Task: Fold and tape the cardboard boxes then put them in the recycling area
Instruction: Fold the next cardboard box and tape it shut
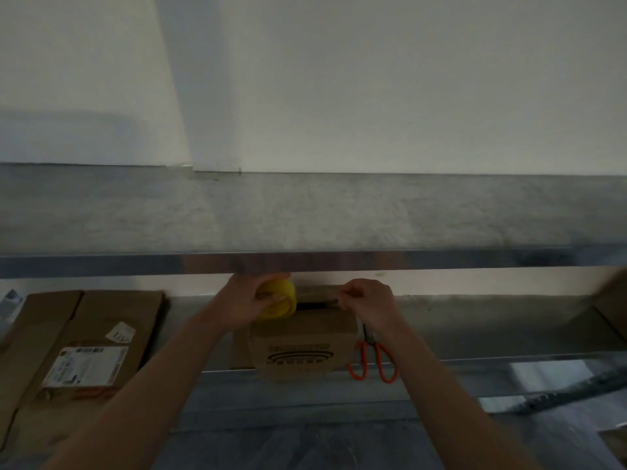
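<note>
We see the person's left hand (pixel 249 301) raised over the back of a small cardboard box (pixel 302 347); its fingers (pixel 268 296) are curled round a yellow roll of tape (pixel 281 301), which sits at the top left corner of the box, touching it. The right hand (pixel 368 305) is at the top right corner of the same box; its fingers (pixel 346 295) are pinched tight on a thin strip of tape (pixel 334 296) that runs leftward towards the roll, though the blur keeps us from seeing the whole strip. Between the two hands we can make out a dark slot along the top of the box.

The box stands on a metal desk (pixel 475 330) near its front edge, with a printed dark emblem on the face turned to us; just beside it on the right lie scissors (pixel 371 357) with orange handles, the handles towards the desk's front edge and the blades hidden under the right wrist.

Well to the left on the desk we find flattened cardboard (pixel 101 320) lying flat, with a white shipping label (pixel 86 366) on top; another brown piece of cardboard (pixel 612 307) shows at the far right edge. A metal shelf (pixel 305 215) spans the view above the hands; behind it is a pale wall (pixel 373 79).
</note>
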The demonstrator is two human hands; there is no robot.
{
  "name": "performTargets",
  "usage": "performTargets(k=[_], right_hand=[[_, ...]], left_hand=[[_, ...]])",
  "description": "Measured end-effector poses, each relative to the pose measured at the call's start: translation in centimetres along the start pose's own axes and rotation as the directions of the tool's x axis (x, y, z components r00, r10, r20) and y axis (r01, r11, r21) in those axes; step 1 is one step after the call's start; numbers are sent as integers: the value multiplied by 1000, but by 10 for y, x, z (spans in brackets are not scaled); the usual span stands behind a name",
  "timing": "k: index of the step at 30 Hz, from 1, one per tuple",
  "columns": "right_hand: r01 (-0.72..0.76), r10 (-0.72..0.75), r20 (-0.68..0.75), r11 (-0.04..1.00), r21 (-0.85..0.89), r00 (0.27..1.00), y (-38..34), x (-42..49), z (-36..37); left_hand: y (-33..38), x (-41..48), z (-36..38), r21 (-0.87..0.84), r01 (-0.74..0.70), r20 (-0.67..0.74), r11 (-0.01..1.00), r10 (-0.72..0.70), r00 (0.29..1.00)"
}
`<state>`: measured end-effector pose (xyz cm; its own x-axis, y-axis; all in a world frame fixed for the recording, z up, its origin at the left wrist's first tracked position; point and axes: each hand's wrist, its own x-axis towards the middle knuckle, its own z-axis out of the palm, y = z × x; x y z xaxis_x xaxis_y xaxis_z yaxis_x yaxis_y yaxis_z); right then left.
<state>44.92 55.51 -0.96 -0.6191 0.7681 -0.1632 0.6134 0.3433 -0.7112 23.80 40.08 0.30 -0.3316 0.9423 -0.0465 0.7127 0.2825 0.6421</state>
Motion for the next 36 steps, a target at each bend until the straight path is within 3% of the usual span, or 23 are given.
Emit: performTargets(k=[6,9,14,22,29,32,36], right_hand=[[34,-34,-7,999,28,999,2,6,-12],[54,-54,-5,995,89,999,2,6,-18],[44,-44,-4,989,140,999,4,6,-22],[82,-81,29,996,-21,996,12,4,-10],[-12,13,-9,989,147,1000,18,0,-4],[-2,8,-41,989,149,999,17,1,-6],[21,-9,-67,982,186,998,9,5,-15]], left_hand=[[12,4,-5,-6,121,-21,993,-121,992],[20,5,-13,0,174,45,985,-174,984],[32,4,-13,-57,132,-61,990,-135,989],[23,5,7,8,140,34,990,-140,990],[18,13,9,12,181,45,983,-181,982],[21,12,5,-74,256,21,964,-255,967],[34,11,-8,-403,251,-53,880,-296,954]])
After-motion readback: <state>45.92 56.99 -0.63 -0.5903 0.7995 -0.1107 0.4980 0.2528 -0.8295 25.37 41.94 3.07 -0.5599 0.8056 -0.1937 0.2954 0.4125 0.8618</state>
